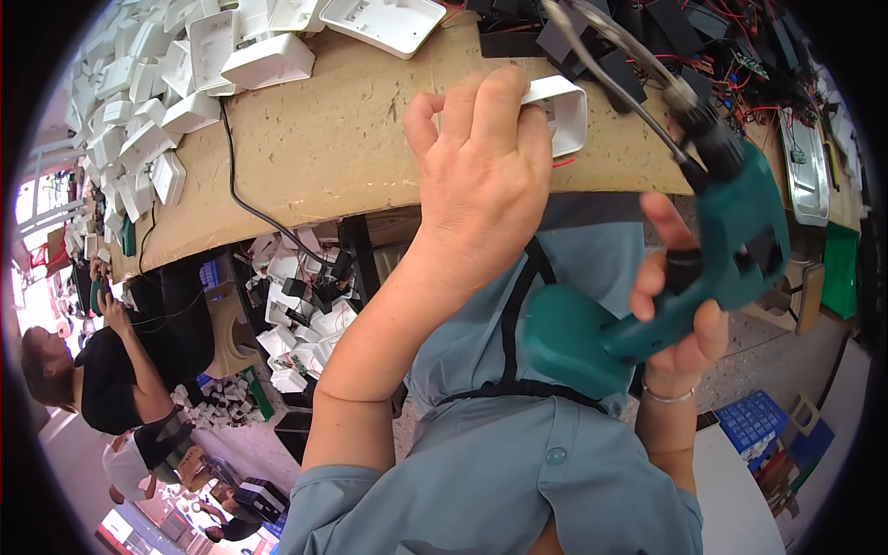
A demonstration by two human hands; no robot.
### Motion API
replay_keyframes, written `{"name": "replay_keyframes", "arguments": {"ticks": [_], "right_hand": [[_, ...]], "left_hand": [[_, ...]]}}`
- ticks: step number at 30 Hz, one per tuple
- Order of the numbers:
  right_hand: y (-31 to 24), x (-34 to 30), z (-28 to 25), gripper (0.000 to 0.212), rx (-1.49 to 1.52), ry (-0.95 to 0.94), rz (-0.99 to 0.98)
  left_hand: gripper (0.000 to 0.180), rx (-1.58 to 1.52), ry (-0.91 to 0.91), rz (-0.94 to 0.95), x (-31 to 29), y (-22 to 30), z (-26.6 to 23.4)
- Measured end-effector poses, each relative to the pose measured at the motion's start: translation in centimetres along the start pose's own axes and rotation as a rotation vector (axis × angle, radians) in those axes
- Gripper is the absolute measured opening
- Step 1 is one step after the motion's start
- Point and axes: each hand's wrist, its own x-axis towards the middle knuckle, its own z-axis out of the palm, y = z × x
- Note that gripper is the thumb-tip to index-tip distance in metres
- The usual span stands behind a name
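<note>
A small white plastic case (572, 104) sits near the front edge of the brown tabletop, gripped by the left hand (486, 171), its hollow inside partly showing and the rest hidden behind the fingers. The right hand (686, 356) holds a green power drill (726, 220) with a black nose, tilted, nose toward the tabletop, its thick base toward the person.

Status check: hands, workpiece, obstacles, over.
Left hand on white housing, near bench edge. Right hand holding green power tool. Black boxes heaped beyond housing.
</note>
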Motion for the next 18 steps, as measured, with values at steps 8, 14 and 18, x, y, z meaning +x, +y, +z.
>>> {"name": "replay_keyframes", "arguments": {"ticks": [8,14,18], "right_hand": [[1.4,4.6,1.9,0.076,0.05,-0.135,0.088],[1.6,4.8,1.8,0.074,0.021,-0.069,0.127],[1.7,4.7,1.2,0.07,0.031,-0.04,0.11]], "left_hand": [[0.011,0.02,0.047,0.0,-0.1,0.0,0.3],[0.012,0.0,0.119,0.025,-0.2,-0.4,0.7],[0.015,-0.134,0.193,0.071,-0.4,-1.0,0.3]]}}
